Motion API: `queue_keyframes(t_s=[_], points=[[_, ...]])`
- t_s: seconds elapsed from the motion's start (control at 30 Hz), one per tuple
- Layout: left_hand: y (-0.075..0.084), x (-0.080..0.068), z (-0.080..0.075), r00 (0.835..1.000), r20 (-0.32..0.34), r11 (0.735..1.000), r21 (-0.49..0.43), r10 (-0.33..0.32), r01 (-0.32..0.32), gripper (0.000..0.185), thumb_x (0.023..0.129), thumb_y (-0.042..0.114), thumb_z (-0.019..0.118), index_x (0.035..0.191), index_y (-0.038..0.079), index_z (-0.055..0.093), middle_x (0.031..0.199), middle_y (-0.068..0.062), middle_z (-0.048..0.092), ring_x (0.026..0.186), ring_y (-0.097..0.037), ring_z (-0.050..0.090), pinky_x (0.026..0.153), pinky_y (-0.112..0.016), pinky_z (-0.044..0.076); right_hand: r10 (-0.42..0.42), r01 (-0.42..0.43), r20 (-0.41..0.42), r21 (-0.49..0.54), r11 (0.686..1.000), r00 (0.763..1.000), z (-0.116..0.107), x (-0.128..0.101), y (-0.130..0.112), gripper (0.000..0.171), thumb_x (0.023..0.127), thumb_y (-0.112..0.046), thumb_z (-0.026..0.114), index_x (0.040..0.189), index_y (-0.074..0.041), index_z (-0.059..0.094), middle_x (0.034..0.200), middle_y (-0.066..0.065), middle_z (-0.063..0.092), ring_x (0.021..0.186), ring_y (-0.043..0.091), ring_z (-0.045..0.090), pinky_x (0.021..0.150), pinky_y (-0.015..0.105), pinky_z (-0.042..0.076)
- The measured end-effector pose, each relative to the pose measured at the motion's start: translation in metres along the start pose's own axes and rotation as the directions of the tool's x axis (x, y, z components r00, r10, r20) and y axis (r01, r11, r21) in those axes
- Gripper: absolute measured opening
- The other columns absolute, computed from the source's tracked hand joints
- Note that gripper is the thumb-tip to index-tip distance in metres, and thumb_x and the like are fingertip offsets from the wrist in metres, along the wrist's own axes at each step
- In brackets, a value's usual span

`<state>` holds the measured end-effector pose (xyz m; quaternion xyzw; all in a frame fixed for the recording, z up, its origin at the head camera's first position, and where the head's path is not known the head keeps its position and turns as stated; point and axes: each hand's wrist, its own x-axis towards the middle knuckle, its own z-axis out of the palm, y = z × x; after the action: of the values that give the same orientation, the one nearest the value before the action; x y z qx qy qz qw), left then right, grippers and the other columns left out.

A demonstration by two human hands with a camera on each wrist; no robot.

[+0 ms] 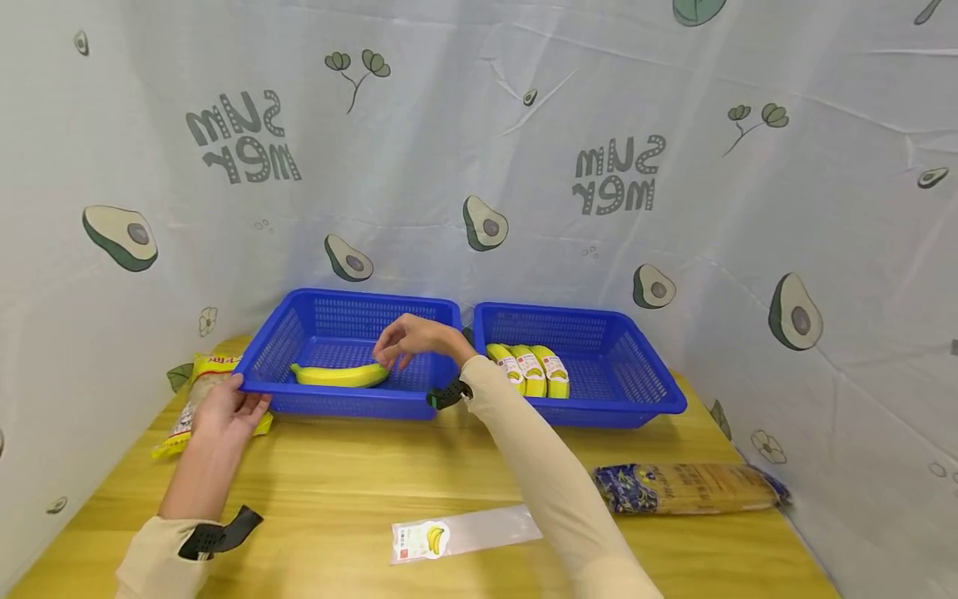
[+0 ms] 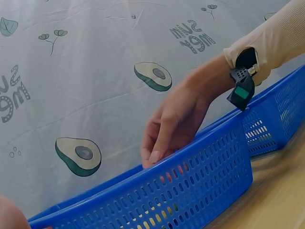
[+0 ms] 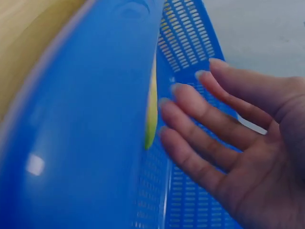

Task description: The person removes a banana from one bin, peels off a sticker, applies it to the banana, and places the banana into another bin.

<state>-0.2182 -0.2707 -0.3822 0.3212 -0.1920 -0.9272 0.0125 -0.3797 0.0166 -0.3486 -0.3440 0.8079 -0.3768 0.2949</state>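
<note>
Banana (image 1: 340, 375): lay unwrapped in left blue basket (image 1: 284, 337). My right hand (image 1: 414, 339) hovered above its tip, fingers relaxed, holding nothing. My left hand (image 1: 224, 409) gripped basket's front corner. Placing step apparently finished; next: withdraw right hand.

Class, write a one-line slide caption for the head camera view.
Right hand open above a bare banana in the left blue basket; left hand at its corner.

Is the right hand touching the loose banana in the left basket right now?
Apart. The right wrist view shows the right hand open, with blue basket mesh visible between its fingertips and the banana.
</note>
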Motion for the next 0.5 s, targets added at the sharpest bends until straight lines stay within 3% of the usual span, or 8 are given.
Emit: queue_keyframes(t_s=[0.1, 0.27, 0.5], points=[[-0.002, 0.000, 0.004, 1.000, -0.005, 0.999, 0.044, 0.019, -0.019, 0.048, 0.112, 0.022, 0.053, 0.157, 0.036, 0.041, 0.095, 0.002, 0.068, 0.112, -0.003, 0.062, 0.084, -0.024, 0.056, 0.022, -0.025, 0.065, 0.049, 0.998, 0.998, 0.005, 0.008, -0.001, 0.028, 0.110, -0.010, 0.063, 0.130, 0.010, 0.070, 0.121, 0.022, 0.076, 0.120, 0.043, 0.071, 0.106, 0.054, 0.057], [-0.001, 0.000, 0.007, 0.997, -0.043, 0.994, 0.087, 0.066, -0.062, 0.054, 0.112, 0.021, 0.054, 0.162, 0.033, 0.037, 0.117, 0.007, 0.061, 0.130, -0.004, 0.052, 0.084, -0.025, 0.057, 0.023, -0.042, 0.171, 0.111, 0.993, 0.985, 0.022, 0.023, -0.005, 0.033, 0.114, -0.014, 0.056, 0.137, 0.008, 0.067, 0.138, 0.024, 0.070, 0.127, 0.035, 0.070, 0.113, 0.048, 0.053], [0.001, 0.002, 0.004, 0.998, -0.035, 0.996, 0.079, 0.046, -0.043, 0.037, 0.112, 0.019, 0.055, 0.146, 0.032, 0.047, 0.095, 0.002, 0.065, 0.121, -0.004, 0.055, 0.081, -0.026, 0.057, 0.108, -0.139, 0.237, 0.120, 0.983, 0.966, 0.033, 0.039, -0.009, 0.041, 0.119, -0.022, 0.044, 0.148, 0.002, 0.060, 0.154, 0.019, 0.060, 0.142, 0.031, 0.059, 0.115, 0.039, 0.051]])
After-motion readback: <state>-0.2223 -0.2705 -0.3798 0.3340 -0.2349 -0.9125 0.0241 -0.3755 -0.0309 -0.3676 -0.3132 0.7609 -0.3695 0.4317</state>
